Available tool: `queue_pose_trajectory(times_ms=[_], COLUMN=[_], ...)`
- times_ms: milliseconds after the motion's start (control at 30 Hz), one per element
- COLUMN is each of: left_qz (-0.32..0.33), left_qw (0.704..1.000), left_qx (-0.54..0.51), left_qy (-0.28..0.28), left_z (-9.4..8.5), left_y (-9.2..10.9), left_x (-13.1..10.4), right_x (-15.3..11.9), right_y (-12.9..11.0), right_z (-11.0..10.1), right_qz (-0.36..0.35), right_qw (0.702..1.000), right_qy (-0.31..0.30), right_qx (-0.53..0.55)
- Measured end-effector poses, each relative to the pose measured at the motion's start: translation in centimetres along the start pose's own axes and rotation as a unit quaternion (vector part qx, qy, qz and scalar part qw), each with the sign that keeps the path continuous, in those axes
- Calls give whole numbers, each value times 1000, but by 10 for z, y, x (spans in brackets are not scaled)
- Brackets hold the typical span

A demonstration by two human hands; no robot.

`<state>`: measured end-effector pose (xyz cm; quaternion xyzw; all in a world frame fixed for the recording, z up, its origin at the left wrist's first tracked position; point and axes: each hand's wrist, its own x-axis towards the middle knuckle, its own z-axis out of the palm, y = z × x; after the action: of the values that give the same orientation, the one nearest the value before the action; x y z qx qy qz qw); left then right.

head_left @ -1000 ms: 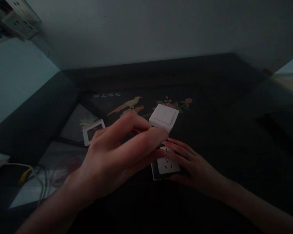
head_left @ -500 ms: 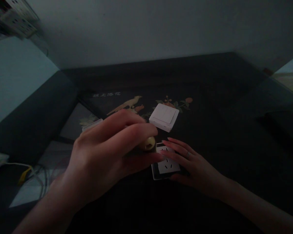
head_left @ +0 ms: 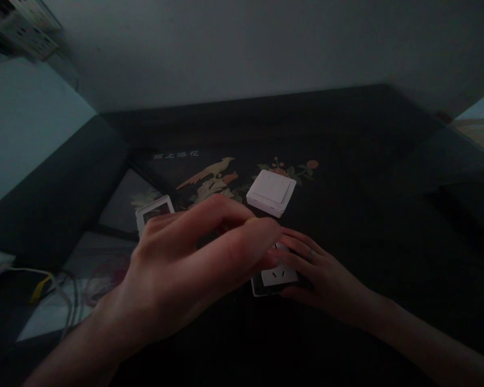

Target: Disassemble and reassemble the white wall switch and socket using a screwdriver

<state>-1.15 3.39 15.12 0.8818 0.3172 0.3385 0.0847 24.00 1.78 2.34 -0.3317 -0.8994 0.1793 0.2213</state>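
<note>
My left hand (head_left: 193,263) is closed round the yellowish handle of a screwdriver (head_left: 251,220), of which only a sliver shows now. Its shaft and tip are hidden behind the fingers, above the socket. My right hand (head_left: 317,269), with a ring on one finger, grips a white wall socket (head_left: 280,275) in a back box at its right side. Fingers rest on the socket's face and the thumb lies by its near edge. Just beyond the socket lies a white wall switch (head_left: 271,191). Left of it a white square frame (head_left: 167,203) is partly covered by my left hand.
The dark table (head_left: 371,226) has a bird-and-flower picture (head_left: 215,169) on its top. White and yellow cables (head_left: 58,290) lie at the left. Power strips (head_left: 28,35) hang at the upper left, and a pale wall (head_left: 242,48) rises behind.
My left hand has turned and shifted slightly right and down, so the handle's end is now mostly covered. More of the white frame shows. The right hand stays on the socket.
</note>
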Motion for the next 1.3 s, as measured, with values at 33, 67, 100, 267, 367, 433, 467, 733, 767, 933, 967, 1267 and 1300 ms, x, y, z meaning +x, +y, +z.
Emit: queue_pose_trajectory(times_ms=[33,67,100,267,367,433,467,733,767,933,967,1267,1300], left_qz=[11,21,23,-21,-37,-24,-14,-10,-3,1,1,-29,-25], left_qw=[1000,999,999,998,998,997,998,998,998,998,998,999,999], left_qx=[19,30,33,22,57,68,58,-65,-68,-22,-13,37,31], left_qy=[4,4,-3,-52,-9,17,25,-6,-4,-55,-56,10,6], left_z=[0,-2,-4,-14,-14,-11,-9,-1,-4,-16,-17,-5,-5], left_y=[0,1,2,9,10,9,8,8,9,14,14,9,10], left_x=[0,1,1,0,-1,0,1,5,4,-1,-2,-3,-2], right_x=[0,0,0,-1,0,1,1,0,0,-1,-1,1,1], right_y=[0,0,0,2,1,1,1,1,1,1,1,1,1], right_z=[0,0,0,1,1,0,0,2,2,2,2,0,0], right_qz=[0,-4,-11,-21,-18,-15,-16,-24,-25,-22,-21,-22,-23], right_qw=[1000,1000,1000,1000,1000,1000,1000,999,999,999,999,1000,1000], right_qy=[-1,2,6,15,13,7,5,24,25,21,20,10,11], right_qx=[0,-1,-3,-10,-9,-10,-11,-17,-17,-19,-19,-20,-18])
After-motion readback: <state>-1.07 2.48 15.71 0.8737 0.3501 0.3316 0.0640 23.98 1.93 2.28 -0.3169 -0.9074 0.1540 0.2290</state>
